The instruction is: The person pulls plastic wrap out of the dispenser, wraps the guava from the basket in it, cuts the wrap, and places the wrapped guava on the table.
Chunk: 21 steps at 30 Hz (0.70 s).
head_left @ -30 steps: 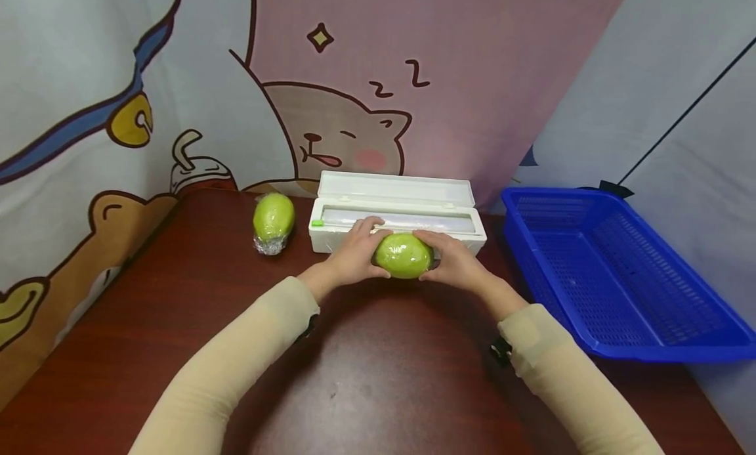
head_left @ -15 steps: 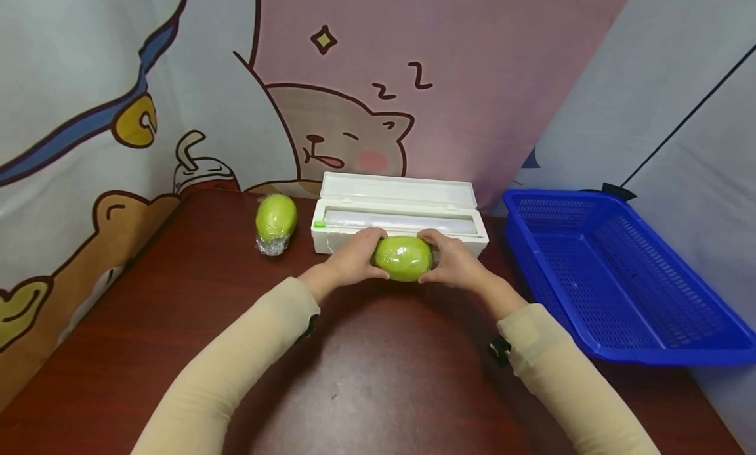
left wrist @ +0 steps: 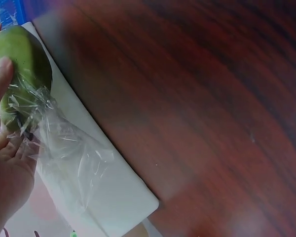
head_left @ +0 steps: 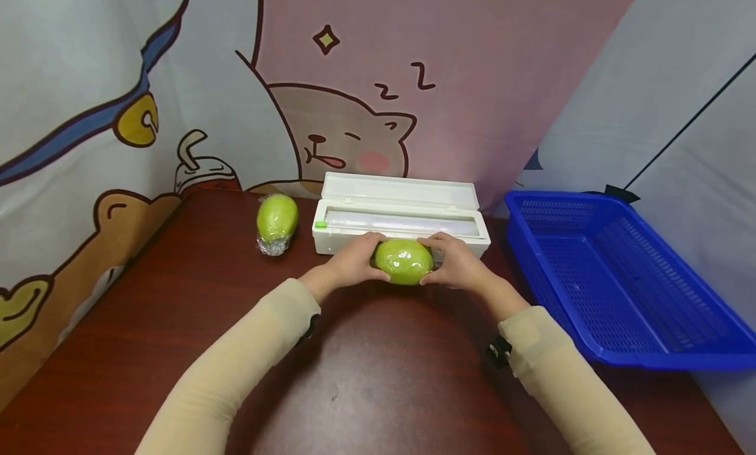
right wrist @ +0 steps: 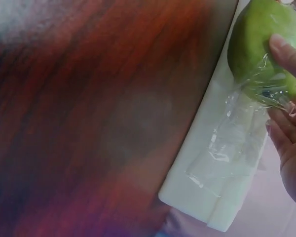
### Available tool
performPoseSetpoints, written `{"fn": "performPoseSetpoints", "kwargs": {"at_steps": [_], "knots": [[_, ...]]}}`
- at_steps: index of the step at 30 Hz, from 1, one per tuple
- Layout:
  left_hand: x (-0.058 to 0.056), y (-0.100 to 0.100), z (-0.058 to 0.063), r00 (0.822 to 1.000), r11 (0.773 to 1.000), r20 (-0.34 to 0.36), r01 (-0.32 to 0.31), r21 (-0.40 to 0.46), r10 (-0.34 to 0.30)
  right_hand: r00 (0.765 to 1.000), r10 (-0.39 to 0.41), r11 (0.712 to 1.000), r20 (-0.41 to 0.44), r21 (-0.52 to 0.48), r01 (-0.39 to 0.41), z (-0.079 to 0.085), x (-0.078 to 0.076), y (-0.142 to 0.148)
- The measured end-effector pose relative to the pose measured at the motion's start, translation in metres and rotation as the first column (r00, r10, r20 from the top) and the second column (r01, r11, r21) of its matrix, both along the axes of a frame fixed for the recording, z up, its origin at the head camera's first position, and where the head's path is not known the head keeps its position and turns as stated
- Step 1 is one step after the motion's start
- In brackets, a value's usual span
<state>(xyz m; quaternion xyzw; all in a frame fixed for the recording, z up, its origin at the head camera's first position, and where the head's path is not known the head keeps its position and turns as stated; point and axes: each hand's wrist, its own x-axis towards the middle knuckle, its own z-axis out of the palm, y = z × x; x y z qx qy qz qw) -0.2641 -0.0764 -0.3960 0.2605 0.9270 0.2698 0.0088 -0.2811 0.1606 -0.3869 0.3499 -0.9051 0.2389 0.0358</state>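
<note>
A green mango-like fruit point(head_left: 404, 261) is held between both hands, just in front of a white cling film box. My left hand point(head_left: 354, 261) grips its left end, thumb low and fingers behind. At the other end my right hand point(head_left: 457, 263) grips it the same way. Clear plastic film point(left wrist: 64, 143) covers the fruit and trails loose past its left end in the left wrist view. More loose film point(right wrist: 227, 138) hangs from the other end in the right wrist view. The cling film box point(head_left: 401, 212) has its lid up, showing the roll point(head_left: 401, 222) inside.
A second green fruit point(head_left: 277, 218), wrapped in film bunched at its lower end, lies on the dark red table point(head_left: 366, 376) left of the box. A blue plastic basket point(head_left: 543, 271) stands at the right. A cartoon-printed cloth point(head_left: 472, 81) hangs behind.
The fingers of my left hand have come down from the box front to the fruit's top. The fruit sits slightly lower in view, and both hands keep hold of it.
</note>
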Motion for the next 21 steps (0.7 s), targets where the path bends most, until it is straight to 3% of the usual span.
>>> {"fn": "performPoseSetpoints", "kwargs": {"at_steps": [3,8,21], "knots": [[0.001,-0.001,0.001,1.0,1.0,0.021,-0.002,0.016,0.001,1.0,0.0,1.0,-0.008,0.018,0.001,0.002,-0.001,-0.001],[0.001,-0.002,-0.001,1.0,1.0,0.019,-0.003,0.025,0.003,0.999,0.002,1.0,0.049,-0.004,-0.002,0.0,-0.004,-0.001],[0.003,0.0,-0.002,0.998,0.997,0.06,-0.013,-0.079,0.018,0.988,0.003,1.0,0.157,-0.009,-0.001,-0.006,-0.011,0.0]]}}
